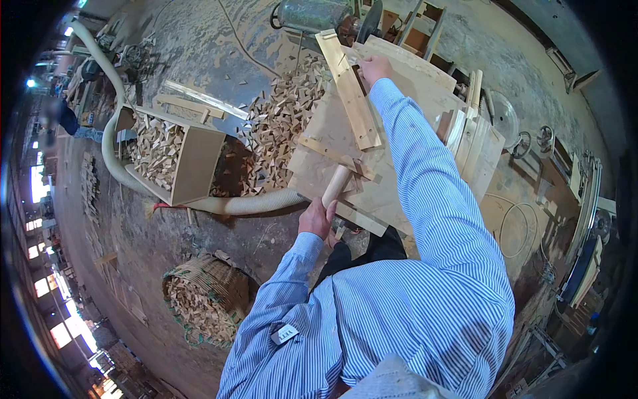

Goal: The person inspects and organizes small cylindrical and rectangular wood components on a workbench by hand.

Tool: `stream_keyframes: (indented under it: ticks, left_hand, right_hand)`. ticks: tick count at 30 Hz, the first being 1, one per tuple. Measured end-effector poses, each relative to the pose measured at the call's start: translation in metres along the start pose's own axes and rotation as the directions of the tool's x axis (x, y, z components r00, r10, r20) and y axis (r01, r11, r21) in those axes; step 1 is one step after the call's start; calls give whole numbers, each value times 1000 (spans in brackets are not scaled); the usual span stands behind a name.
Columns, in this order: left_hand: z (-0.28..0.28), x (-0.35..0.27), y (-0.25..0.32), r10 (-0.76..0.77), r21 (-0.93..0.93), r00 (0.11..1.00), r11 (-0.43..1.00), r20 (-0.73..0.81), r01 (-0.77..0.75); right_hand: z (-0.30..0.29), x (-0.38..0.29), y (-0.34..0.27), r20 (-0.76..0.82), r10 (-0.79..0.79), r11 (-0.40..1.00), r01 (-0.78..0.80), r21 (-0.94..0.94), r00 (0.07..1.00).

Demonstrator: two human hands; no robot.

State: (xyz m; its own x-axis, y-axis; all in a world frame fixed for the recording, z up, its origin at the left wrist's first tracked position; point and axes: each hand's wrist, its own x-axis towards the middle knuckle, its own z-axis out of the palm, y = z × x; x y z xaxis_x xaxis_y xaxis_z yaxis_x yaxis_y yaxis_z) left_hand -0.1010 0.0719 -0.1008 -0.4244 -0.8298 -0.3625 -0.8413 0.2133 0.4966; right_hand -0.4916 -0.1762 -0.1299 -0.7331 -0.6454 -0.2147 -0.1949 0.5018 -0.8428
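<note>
My left hand (317,218) is wrapped around the near end of a round wooden rod (337,184). The rod's far end lies by a narrow wooden strip (324,148) fixed across the worktable (398,124). Over at the far side, my right hand (375,69) is curled at the edge of a long wooden board (351,95). Its fingertips are hidden, so what it grips does not show. Beyond the board's far end stands a dark round disc (370,21), next to a green motor (314,14).
Wood offcuts (284,129) are heaped left of the table. More fill a wooden box (202,159) and a wicker basket (219,279). A ribbed hose (249,203) crosses the floor. Wooden strips (463,137) are stacked at the table's right. A person (67,119) is far left.
</note>
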Motion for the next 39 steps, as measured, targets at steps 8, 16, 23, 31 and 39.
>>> stream_keyframes:
  ticks: [8, 16, 23, 31, 39]
  left_hand:
    - [-2, -7, -4, -39, -7, 998, 999, 45, 39]
    - [1, 3, 1, -24, -18, 999, 1000, 35, 25]
    - [-1, 24, 17, -39, -19, 999, 999, 22, 40]
    - [8, 63, 44, -15, 20, 1000, 1000, 5, 15]
    - [11, 84, 57, 23, -12, 999, 1000, -37, -24]
  right_hand:
    - [31, 42, 0, 1, -14, 994, 14, 109, 1000]
    - [31, 56, 0, -51, -89, 996, 90, 20, 995]
    - [27, 65, -15, -23, 8, 995, -5, 103, 1000]
    - [17, 132, -5, -53, -106, 988, 99, -118, 993]
    - [20, 176, 10, -29, -229, 946, 216, -243, 973]
